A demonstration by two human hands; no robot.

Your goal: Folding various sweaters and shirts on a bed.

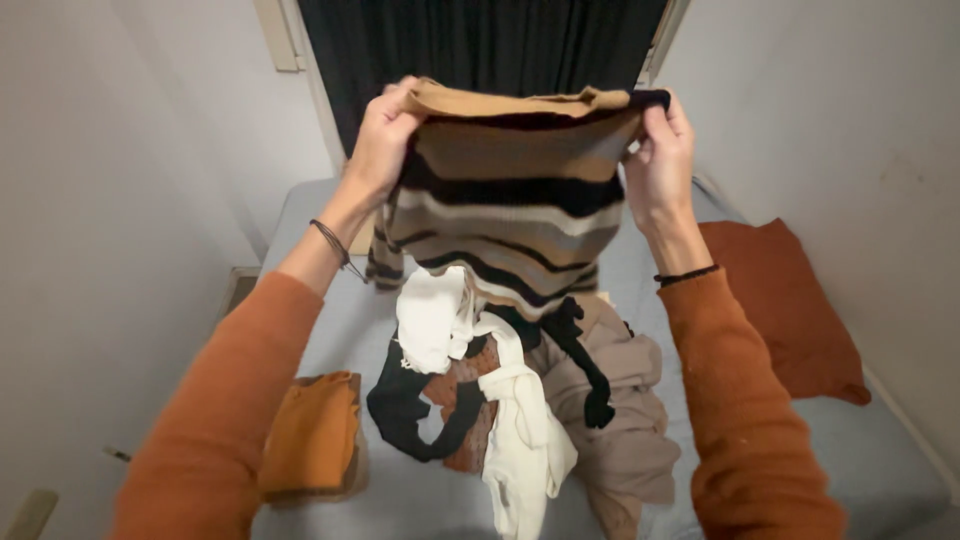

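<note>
Two hands, left hand (378,140) and right hand (660,160), hold a striped sweater (510,200) raised above the clothes pile (520,400) on the bed (850,450), fingers pinching its top edge.

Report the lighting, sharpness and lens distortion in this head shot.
Head view: dim, warm, even indoor light with no glare; the brown, black and cream striped knit sweater, held up by the left hand and right hand, is fairly sharp; the heap of white, black and beige clothes beneath looks slightly soft; wide-angle stretch enlarges the orange sleeves at the bottom corners; the black curtain shows little detail.
</note>
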